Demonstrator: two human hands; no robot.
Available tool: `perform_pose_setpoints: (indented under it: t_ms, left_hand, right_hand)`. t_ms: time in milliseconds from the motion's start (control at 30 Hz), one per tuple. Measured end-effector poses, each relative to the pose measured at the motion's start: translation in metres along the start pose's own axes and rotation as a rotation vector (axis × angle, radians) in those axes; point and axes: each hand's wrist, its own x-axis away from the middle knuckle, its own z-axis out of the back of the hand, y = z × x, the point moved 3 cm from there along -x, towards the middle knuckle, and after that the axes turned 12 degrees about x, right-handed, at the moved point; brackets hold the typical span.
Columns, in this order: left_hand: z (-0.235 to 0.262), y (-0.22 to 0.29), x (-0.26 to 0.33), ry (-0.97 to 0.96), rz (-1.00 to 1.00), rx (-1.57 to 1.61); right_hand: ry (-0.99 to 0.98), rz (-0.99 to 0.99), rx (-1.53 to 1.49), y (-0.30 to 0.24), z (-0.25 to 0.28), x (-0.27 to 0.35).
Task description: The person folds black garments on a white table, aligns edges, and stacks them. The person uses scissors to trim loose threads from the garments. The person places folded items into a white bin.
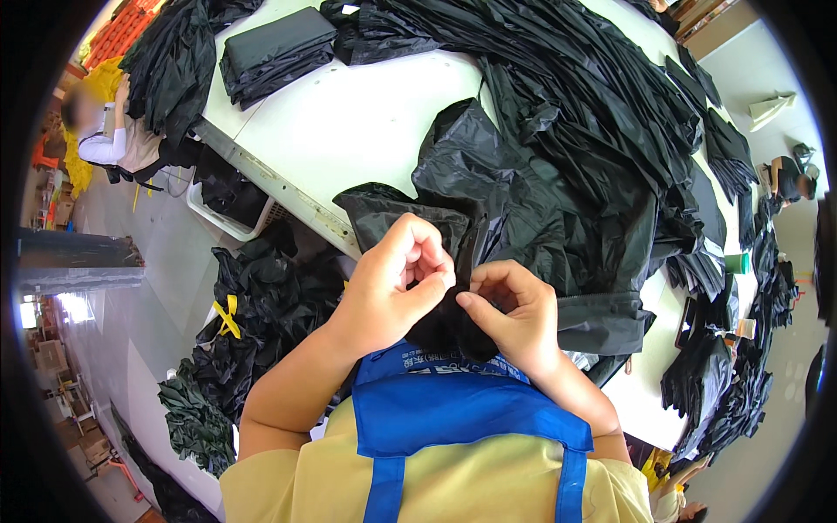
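In front of my chest my left hand (405, 277) is closed, its thumb and curled fingertips pinched at the edge of a black, thin, shiny fabric piece (545, 222). Close beside it, my right hand (516, 307) pinches the same black fabric between thumb and forefinger. The fingertips nearly meet over a dark seam or strip; the exact bit gripped is small and partly hidden. The fabric lies crumpled across the table edge, with a corner spread to the left of my hands. A straight stitched-looking band (602, 321) of it rests right of my right hand.
A white table (349, 131) carries a long heap of black fabric (575, 78) and a folded black stack (277, 52). Left below stand a white basket (231, 222) and crumpled black fabric (261, 322) with a yellow tie (227, 317). Another person (109, 135) works at far left.
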Motion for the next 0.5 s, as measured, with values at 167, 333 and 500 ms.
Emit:
perform_pose_setpoints:
  t_ms: [167, 333, 500]
  left_hand:
    - [-0.001, -0.001, 0.001, -0.116, 0.049, 0.023]
    - [-0.017, 0.016, -0.01, -0.295, -0.42, -0.934]
    - [-0.044, 0.018, -0.029, -0.392, -0.427, -1.116]
  right_hand:
    - [-0.067, -0.034, -0.187, 0.003, -0.001, 0.0]
    - [-0.09, -0.077, -0.477, 0.016, 0.008, 0.001]
    - [0.005, 0.035, -0.486, 0.022, 0.027, 0.007]
